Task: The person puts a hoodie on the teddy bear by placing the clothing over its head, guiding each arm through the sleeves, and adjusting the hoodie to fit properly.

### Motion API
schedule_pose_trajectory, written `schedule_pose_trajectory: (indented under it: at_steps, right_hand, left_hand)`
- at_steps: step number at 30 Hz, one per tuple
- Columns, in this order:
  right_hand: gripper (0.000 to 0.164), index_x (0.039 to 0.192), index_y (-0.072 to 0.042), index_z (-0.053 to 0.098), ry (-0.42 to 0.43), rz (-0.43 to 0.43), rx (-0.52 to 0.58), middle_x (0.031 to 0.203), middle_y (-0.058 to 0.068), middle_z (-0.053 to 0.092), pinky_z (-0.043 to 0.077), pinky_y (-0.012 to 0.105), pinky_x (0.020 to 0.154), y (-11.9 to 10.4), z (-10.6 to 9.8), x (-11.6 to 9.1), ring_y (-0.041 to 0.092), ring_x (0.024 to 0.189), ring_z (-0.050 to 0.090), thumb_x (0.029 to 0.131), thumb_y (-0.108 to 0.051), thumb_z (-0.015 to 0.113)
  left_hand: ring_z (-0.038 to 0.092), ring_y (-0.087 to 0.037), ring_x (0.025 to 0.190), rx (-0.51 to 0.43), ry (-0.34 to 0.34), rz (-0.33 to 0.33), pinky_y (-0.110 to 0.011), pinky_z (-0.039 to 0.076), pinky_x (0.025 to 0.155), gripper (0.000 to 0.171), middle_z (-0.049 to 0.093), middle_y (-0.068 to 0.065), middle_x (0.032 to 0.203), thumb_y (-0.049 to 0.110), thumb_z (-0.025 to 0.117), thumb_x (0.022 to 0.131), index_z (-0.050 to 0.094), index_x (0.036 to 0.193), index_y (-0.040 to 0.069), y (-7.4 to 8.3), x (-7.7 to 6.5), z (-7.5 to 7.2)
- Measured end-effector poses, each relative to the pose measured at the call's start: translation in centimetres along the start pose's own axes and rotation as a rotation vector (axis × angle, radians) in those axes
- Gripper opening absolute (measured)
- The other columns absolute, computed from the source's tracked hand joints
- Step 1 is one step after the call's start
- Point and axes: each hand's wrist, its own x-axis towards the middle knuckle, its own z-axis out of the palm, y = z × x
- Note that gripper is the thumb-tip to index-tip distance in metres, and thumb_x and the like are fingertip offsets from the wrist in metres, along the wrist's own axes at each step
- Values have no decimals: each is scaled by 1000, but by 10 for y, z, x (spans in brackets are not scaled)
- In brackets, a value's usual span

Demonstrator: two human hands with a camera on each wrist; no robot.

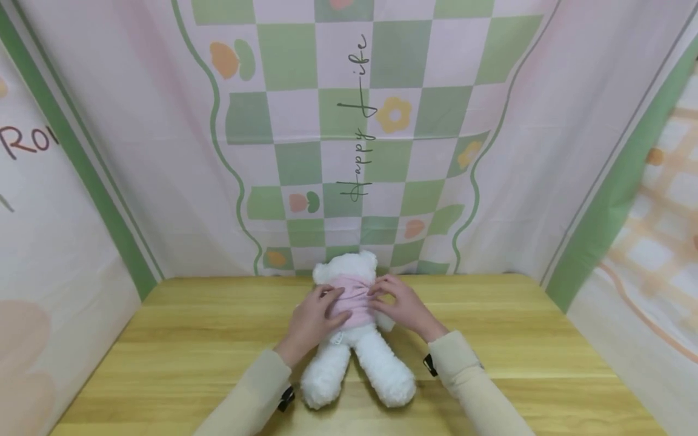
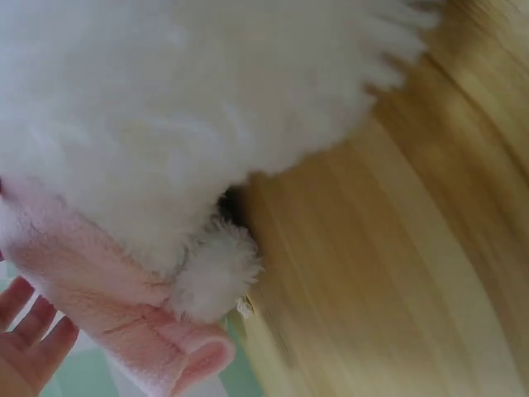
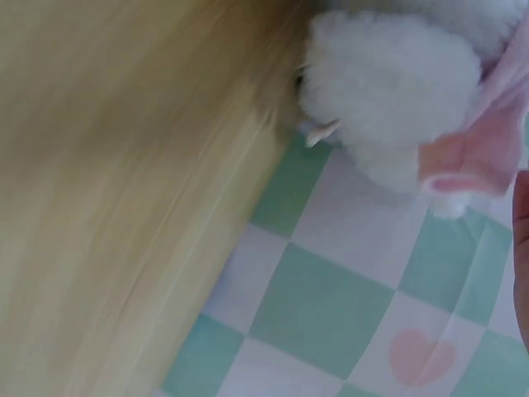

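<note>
A white plush bear point(image 1: 384, 366) in a pink shirt point(image 1: 357, 309) lies on the table, head toward the wall and legs toward me; its face does not show. My left hand point(image 1: 308, 318) holds the shirt at its left side with bent fingers and thumb. On the other side, my right hand point(image 1: 406, 307) pinches the cloth, which creases between both hands. The left wrist view has the shirt point(image 2: 91, 289) beside the fingertips point(image 2: 58, 339). In the right wrist view a pink sleeve point(image 3: 475, 157) hangs near an edge of my right hand point(image 3: 521, 248).
The wooden table point(image 1: 207, 339) ends at a hanging cloth point(image 1: 343, 115) with green checks and lettering. More patterned cloths point(image 1: 65, 181) close off both sides. A small white tag point(image 1: 338, 339) sticks out below the shirt.
</note>
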Motion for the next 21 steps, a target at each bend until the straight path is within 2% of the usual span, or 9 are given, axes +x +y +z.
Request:
schedule_pose_trajectory:
  at_steps: [4, 7, 10, 13, 15, 17, 21]
  right_hand:
    - [19, 87, -6, 62, -8, 74, 19, 87, 8, 60, 50, 31, 73, 4, -5, -9, 22, 81, 56, 77, -12, 77]
    - [28, 88, -7, 59, -44, 160, 33, 87, 10, 58, 48, 34, 72, 8, -7, -15, 22, 81, 53, 73, -16, 81]
    - [39, 93, -9, 57, -100, 245, 21, 92, 9, 57, 48, 33, 74, 11, -5, -20, 22, 86, 53, 69, -23, 84]
    - [51, 102, -7, 56, -157, 307, 10, 99, 8, 58, 48, 32, 78, 13, -1, -23, 24, 93, 55, 67, -29, 86]
    - [54, 108, -6, 55, -183, 348, 36, 104, 8, 59, 50, 32, 80, 13, 2, -22, 24, 97, 57, 68, -28, 85]
    - [57, 114, -5, 53, -199, 380, 84, 111, 11, 60, 52, 35, 83, 12, 5, -21, 25, 100, 59, 71, -27, 83]
    - [56, 121, -2, 49, -204, 407, 152, 120, 17, 59, 54, 34, 82, 13, 12, -19, 27, 101, 63, 78, -21, 78]
  left_hand:
    - [62, -24, 103, -14, 56, 7, -36, 57, 81, 42, 62, -10, 115, 32, 74, 81, 66, 116, 11, -1, -2, 0]
    - [62, -25, 102, -24, 105, 35, -36, 57, 80, 36, 63, -9, 113, 29, 75, 80, 68, 110, 12, -2, -3, -1]
    - [62, -25, 102, -26, 146, 108, -37, 57, 81, 31, 63, -9, 113, 24, 75, 80, 69, 109, 14, -4, -3, -1]
    - [62, -23, 103, -10, 168, 220, -35, 56, 85, 27, 64, -6, 112, 18, 74, 81, 70, 108, 15, -6, -1, -2]
    - [61, -21, 105, 1, 153, 284, -33, 54, 90, 27, 65, -5, 112, 13, 72, 82, 70, 109, 15, -8, 1, -3]
    - [60, -20, 108, 15, 114, 315, -32, 52, 95, 27, 66, -3, 113, 11, 70, 84, 70, 111, 15, -7, 2, -5]
    - [59, -18, 113, 40, 10, 290, -32, 49, 101, 28, 66, -3, 117, 12, 62, 91, 67, 118, 14, -6, 2, -8]
